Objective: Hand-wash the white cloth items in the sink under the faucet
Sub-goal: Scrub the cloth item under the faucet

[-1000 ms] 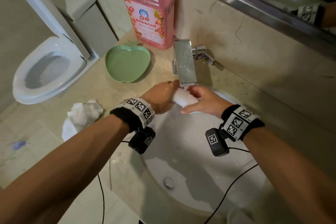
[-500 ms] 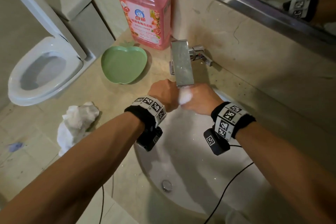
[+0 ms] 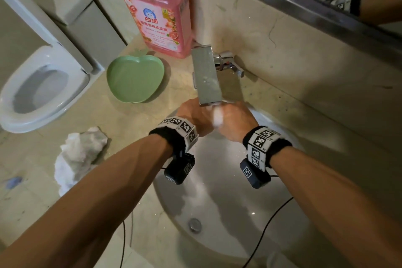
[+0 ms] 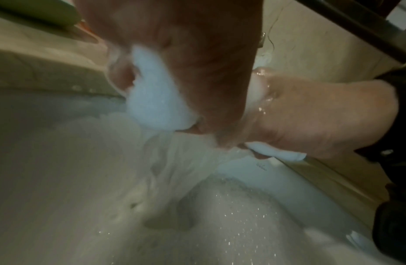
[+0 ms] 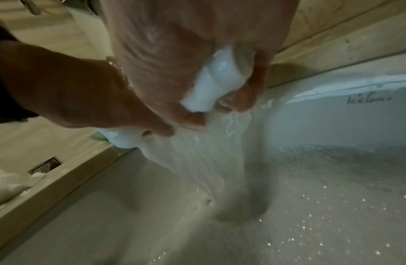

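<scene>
Hands, left grip [image 3: 195, 118] and right grip [image 3: 236, 122] squeezing soggy white cloth [image 3: 217, 118], under flat steel faucet [image 3: 206, 76], glossy sink [image 3: 228, 206].

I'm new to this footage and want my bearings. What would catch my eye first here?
Both hands, left hand and right hand, grip a white cloth under the faucet, with water streaming off it into the sink. Behind the faucet stands a big pink bottle, beside a green apple-shaped dish. A second crumpled white cloth lies on the counter to the left of the sink.
</scene>
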A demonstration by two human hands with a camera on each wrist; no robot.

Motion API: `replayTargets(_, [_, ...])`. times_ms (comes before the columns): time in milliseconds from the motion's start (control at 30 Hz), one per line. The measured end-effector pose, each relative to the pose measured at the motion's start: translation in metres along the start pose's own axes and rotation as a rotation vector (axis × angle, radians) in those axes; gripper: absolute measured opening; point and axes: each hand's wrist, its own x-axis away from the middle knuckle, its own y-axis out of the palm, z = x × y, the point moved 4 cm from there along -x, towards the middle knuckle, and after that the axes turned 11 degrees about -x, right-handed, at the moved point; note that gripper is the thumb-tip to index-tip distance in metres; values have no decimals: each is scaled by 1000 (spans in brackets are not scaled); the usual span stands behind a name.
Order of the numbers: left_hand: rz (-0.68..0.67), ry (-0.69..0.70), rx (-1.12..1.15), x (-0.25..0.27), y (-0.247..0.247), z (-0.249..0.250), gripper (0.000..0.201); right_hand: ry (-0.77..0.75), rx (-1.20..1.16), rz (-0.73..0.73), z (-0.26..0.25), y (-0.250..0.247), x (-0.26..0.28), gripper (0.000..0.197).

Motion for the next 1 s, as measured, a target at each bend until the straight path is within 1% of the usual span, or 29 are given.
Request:
replayTargets(33, [14,25,30,-4,-2,0,42,-1,-21,22,1,0,1,22])
replayTargets(67, [17,33,73,4,-11,0,41,2,-56,59,1,-2,2,26])
replayTargets(100, [55,34,104,3,-11,-4,43,3,-107,101,1,-4,3,27])
replayTargets(167, [37,52,266,12,-19,-9,58,20,-250,154,4,-7,3,31])
replayTargets(200, [29,45,360,15,-21,-14,65,45,-343,137,6,-6,3,35])
replayTargets(233, [55,56,432,17,-23,-21,67,77,-439,97,5,-5,4,40])
replayTargets(300, [111,98,480,23,-30,-33,62,130,-607,12,5,1,8,45])
replayTargets(367, [153,125,504,28,-33,-46,55,177,-730,-83,-5,6,12,43])
replayTargets(400, [152,133,523,34,-32,-50,53,203,-804,-139,-11,8,13,43])
replayTargets(433, [167,155,560,38,-30,-55,54,246,-887,-180,-16,10,12,46])
replayTargets(467, [184,168,589,42,-29,-59,58,292,-963,-193,-19,11,10,47])
replayTargets(533, [217,159,682,49,-27,-66,64,334,-1064,-162,-26,5,8,38])
replayTargets(600, [240,145,730,54,-28,-70,62,332,-1079,-139,-32,1,9,30])
replayTargets(633, [253,161,699,55,-28,-69,57,317,-1065,-142,-35,0,10,29])
replayTargets(700, [264,203,568,59,-29,-63,50,266,-1009,-152,-42,-3,13,28])
replayTargets(733, [265,218,519,61,-30,-59,50,247,-982,-146,-44,-4,14,30])
replayTargets(800, [265,222,504,62,-30,-52,62,216,-947,-117,-46,-8,17,32])
replayTargets(833, [266,198,527,61,-30,-50,67,200,-926,-92,-45,-10,19,33])
replayTargets(867, [271,155,546,60,-29,-49,68,191,-901,-64,-43,-12,19,32])
replayTargets(933, [269,63,530,56,-27,-49,57,207,-857,-3,-34,-13,20,30])
replayTargets(1000, [265,51,484,52,-27,-47,40,200,-837,45,-25,-15,21,25])
